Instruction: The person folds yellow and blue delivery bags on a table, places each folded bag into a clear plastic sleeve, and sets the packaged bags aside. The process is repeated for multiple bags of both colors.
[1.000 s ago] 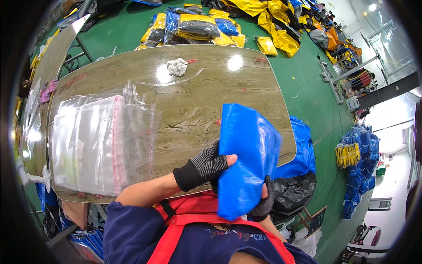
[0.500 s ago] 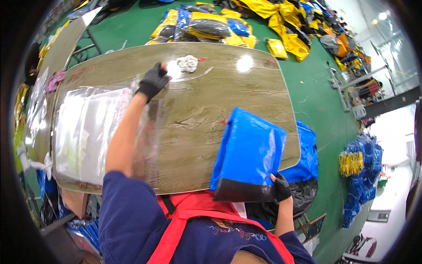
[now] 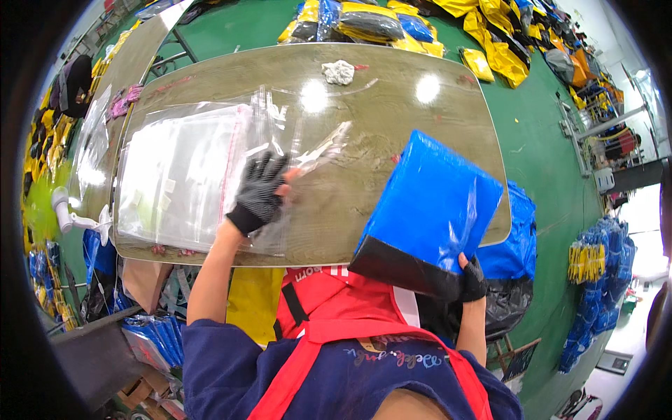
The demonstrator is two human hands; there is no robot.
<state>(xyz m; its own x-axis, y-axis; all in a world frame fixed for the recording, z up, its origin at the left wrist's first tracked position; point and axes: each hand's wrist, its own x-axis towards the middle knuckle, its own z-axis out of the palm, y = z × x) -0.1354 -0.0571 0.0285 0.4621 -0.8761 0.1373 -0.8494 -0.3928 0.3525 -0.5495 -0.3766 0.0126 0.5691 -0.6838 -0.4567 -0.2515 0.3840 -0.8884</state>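
— What's in front of you, biggest first?

— The bench (image 3: 392, 98), a long wood-grain top with rounded corners. On its left half lies a stack of clear plastic bags (image 3: 178, 175), flat, reaching almost to the near edge.

— And the blue thing?

— That's a folded blue package (image 3: 430, 206) with a black lower end. It's tilted, its upper part over the right near corner of the bench, its black end hanging off the edge toward me. My right hand (image 3: 474, 280) has it from below at that black corner, grip closed on the edge, gloved fingers wrapped under.

— Your left hand?

— My left hand (image 3: 260, 190), in a black glove, is out over the right edge of the bag stack. The grip is pinched on one loose clear bag (image 3: 308, 150), which lifts away from the stack and runs up and right from my fingers, crumpled at the far end.

— How far apart are the two?

— Well apart; bare bench lies between them.

— Anything smaller?

— A crumpled white rag (image 3: 339, 71) near the far edge.
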